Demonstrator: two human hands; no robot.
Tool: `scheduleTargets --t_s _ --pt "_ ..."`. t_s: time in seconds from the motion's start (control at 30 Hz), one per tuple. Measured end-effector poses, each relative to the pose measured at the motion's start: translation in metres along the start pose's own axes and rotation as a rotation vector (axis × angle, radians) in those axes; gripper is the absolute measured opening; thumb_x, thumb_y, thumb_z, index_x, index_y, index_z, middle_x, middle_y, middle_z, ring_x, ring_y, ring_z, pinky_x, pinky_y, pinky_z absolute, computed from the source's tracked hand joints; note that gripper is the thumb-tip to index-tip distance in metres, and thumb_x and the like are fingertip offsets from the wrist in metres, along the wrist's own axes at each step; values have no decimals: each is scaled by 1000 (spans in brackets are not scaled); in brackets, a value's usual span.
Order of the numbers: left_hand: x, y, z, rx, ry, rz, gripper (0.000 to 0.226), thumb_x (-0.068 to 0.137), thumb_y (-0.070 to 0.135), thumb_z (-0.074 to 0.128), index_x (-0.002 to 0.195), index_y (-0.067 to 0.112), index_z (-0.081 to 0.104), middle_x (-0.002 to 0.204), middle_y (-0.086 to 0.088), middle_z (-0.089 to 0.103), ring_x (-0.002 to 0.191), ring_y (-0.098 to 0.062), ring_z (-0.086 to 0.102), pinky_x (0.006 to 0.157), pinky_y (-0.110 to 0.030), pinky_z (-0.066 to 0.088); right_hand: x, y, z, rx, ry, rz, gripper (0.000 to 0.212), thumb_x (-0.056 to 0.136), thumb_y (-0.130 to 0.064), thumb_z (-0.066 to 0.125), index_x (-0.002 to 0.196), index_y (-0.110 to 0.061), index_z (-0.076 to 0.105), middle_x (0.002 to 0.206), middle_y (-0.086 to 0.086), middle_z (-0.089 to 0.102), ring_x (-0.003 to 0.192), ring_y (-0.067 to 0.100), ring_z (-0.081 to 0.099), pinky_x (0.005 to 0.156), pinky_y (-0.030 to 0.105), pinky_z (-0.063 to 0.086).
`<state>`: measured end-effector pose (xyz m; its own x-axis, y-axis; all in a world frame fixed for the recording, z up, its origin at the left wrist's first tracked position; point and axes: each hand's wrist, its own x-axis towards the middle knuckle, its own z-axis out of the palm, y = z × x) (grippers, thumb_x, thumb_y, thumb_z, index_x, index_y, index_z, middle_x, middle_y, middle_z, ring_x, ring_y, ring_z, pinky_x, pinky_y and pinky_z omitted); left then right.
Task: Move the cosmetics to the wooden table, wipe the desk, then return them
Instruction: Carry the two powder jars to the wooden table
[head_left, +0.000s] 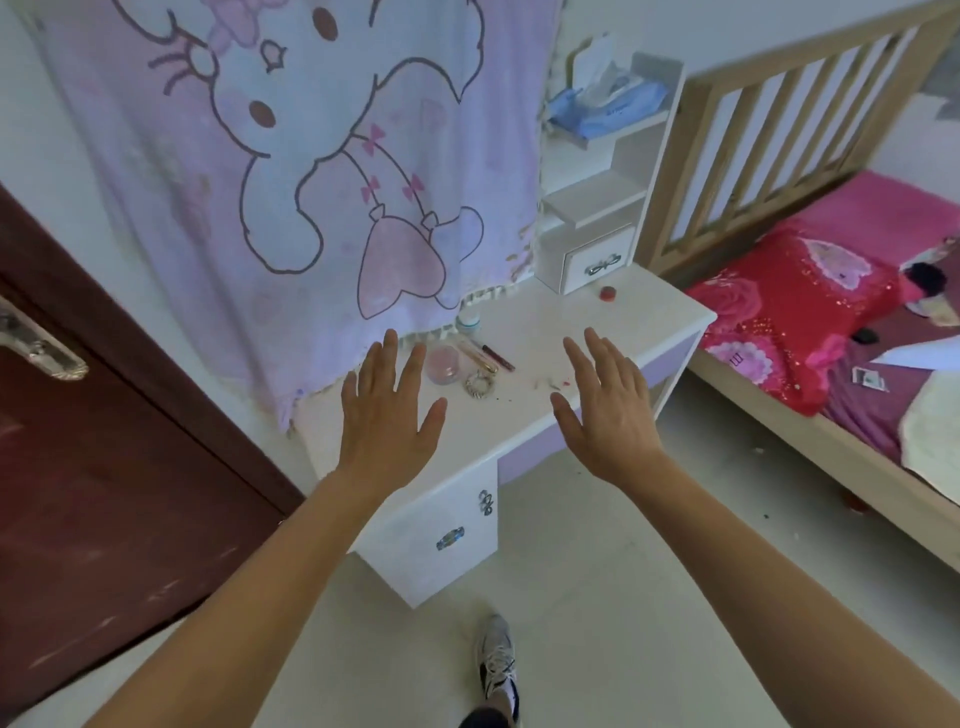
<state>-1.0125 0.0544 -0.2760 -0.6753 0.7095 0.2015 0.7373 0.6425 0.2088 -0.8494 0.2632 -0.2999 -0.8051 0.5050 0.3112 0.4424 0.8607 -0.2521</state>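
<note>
A white desk (649, 317) carries the cosmetics. A round pink compact (443, 365) lies near the back edge, with a gold tube (478, 358), a dark red lip pencil (497, 356) and a pearly hair tie (478, 385) beside it. A small white bottle (468, 322) stands by the curtain, and a red cap (608, 294) sits near the little drawer unit. My left hand (387, 415) hovers flat over the desk's left part, fingers spread, holding nothing. Over the front right part, my right hand (605, 410) is likewise spread and empty.
A pink cartoon curtain (270, 156) hangs behind the desk. A white shelf unit (597, 208) holds a blue tissue pack (608, 104). A dark red door (104, 493) is at left, a wooden bed (831, 338) with pink bedding at right. My shoe (496, 660) is on the tiled floor.
</note>
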Motion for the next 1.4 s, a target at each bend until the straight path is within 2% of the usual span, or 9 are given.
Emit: scheduleTargets --t_s 0.2,0.47,0.67,0.8,1.03,1.1,1.23,1.3,1.4 --pt "125 -25 30 -5 -114 -15 68 97 44 45 154 20 16 163 -9 0 149 -28 2 118 -50 10 121 20 40 -15 -115 -20 64 97 -34 54 152 -12 30 158 18 29 143 38 32 114 50 28" --pt "218 -41 80 35 -330 -95 66 98 44 41 154 24 13 163 -5 -4 149 -25 -3 119 -49 7 225 53 92 26 -231 -124 60 95 -30 59 148 -11 40 149 18 43 134 37 45 107 48 38" --pt "257 -54 138 56 -457 -303 64 99 48 38 154 22 17 163 -5 -1 149 -25 1 119 -49 11 318 65 161 106 -407 -307 59 95 -29 58 148 -10 39 150 18 41 135 37 42 107 47 38" --pt "279 -54 161 43 -488 -494 65 98 47 40 153 21 20 163 -6 3 149 -25 7 118 -48 16 377 74 207 111 -555 -492 58 88 -24 65 141 -7 47 141 22 49 124 41 53 94 50 48" --pt "293 -32 204 -49 -429 -712 62 100 41 38 154 21 17 162 -9 8 149 -27 8 117 -49 20 428 69 267 54 -762 -691 59 98 -33 49 151 -16 29 157 13 26 142 33 29 106 47 38" --pt "290 -32 223 -66 -482 -696 71 99 45 39 156 24 3 163 -8 -1 150 -27 1 118 -50 19 429 68 285 30 -801 -706 62 99 -35 46 153 -16 23 160 13 20 143 33 27 107 48 38" --pt "272 -26 260 -9 -586 -642 80 98 52 37 153 22 -12 157 -9 -28 146 -31 -23 117 -51 19 403 90 313 -20 -843 -804 72 101 -38 41 157 -18 0 164 8 -11 148 37 17 107 47 40" --pt "269 -21 269 -31 -543 -676 78 98 50 38 154 20 -7 158 -11 -25 146 -33 -22 114 -50 22 385 105 311 -11 -857 -767 73 102 -38 40 157 -19 -3 164 7 -14 150 35 14 108 45 39" --pt "268 -25 269 -35 -496 -653 73 96 42 47 155 21 10 161 -15 0 147 -39 -6 108 -53 32 365 122 299 1 -857 -709 71 101 -37 42 157 -18 3 165 7 -8 151 33 11 112 42 34"
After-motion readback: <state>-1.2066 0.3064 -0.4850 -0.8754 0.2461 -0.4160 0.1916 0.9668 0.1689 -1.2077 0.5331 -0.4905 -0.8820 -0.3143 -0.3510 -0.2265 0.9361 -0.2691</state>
